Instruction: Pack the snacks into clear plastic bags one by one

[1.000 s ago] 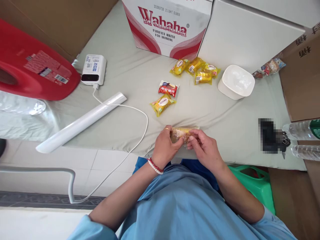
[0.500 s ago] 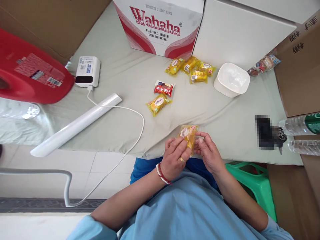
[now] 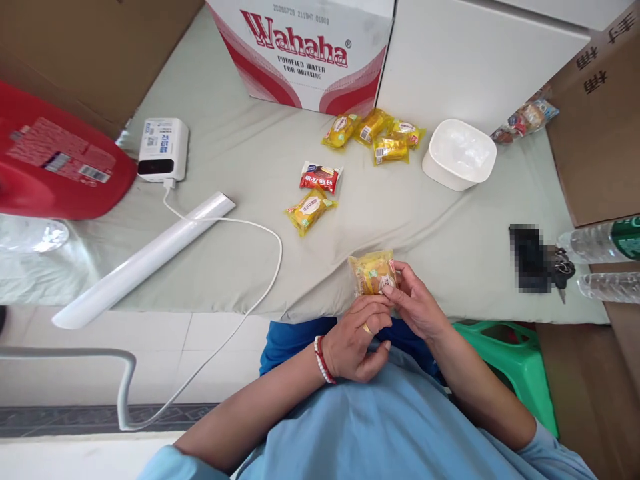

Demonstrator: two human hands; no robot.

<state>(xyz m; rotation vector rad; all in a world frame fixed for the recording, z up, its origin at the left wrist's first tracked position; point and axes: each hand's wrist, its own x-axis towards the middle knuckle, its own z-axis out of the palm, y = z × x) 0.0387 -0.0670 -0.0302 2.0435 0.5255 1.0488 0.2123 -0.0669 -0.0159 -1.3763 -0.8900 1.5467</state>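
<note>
Both hands pinch one yellow wrapped snack packet [image 3: 372,272] at the near edge of the cloth-covered surface [image 3: 250,253]. My left hand [image 3: 356,340] grips its lower edge with thumb and forefinger. My right hand [image 3: 414,303] holds its lower right corner. Farther out lie another yellow packet [image 3: 306,210], a red packet [image 3: 321,177] and a cluster of yellow packets [image 3: 374,130]. A white square bowl [image 3: 459,155] sits to the right of the cluster.
A Wahaha water carton [image 3: 300,50] stands at the back. A white power bank [image 3: 163,148] with a cable, a white tube [image 3: 140,263] and a red jug [image 3: 55,170] lie left. Water bottles [image 3: 600,260] and keys are right. A green stool [image 3: 510,363] stands below.
The packet turned from lying flat between my fingers to standing face up. My left hand dropped lower, toward my body. The view shifted slightly.
</note>
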